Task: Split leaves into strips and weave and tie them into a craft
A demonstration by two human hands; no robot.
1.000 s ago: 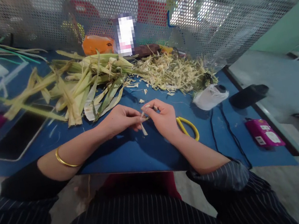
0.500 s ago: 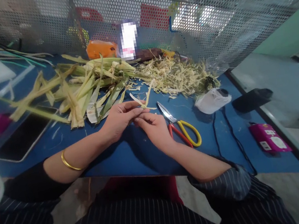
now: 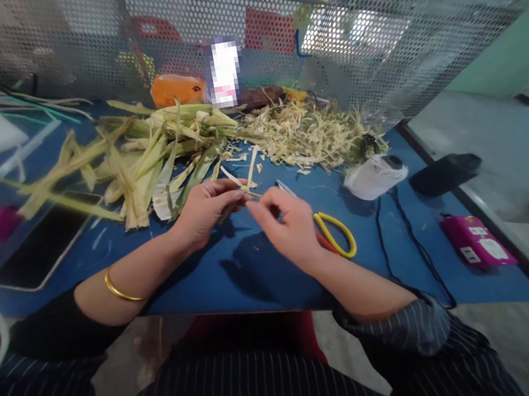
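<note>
My left hand (image 3: pixel 206 214) is closed in a pinch on thin, pale corn husk strips (image 3: pixel 253 167), whose loose ends stick up above the fingertips. Just to the right, my right hand (image 3: pixel 292 224) has its thumb and fingers pinched together on a strip end beside the left fingertips. Partly behind the right hand lie scissors (image 3: pixel 336 233) with a yellow and a red handle; their blades are mostly covered. A heap of long, dry corn husks (image 3: pixel 136 158) lies beyond my left hand. Farther right is a pile of shredded husk (image 3: pixel 312 132).
A phone (image 3: pixel 44 245) lies at left on the blue table (image 3: pixel 200 296). An orange packet (image 3: pixel 178 89) stands at the back before a perforated metal screen (image 3: pixel 192 7). To the right are a white-wrapped roll (image 3: pixel 375 177), a black cylinder (image 3: pixel 446 174), a black cord (image 3: pixel 417 247) and a magenta packet (image 3: pixel 477 240).
My right hand has moved right and turned, opening a small gap from my left hand and covering more of the scissors. The left hand has shifted slightly left with the husk strips.
</note>
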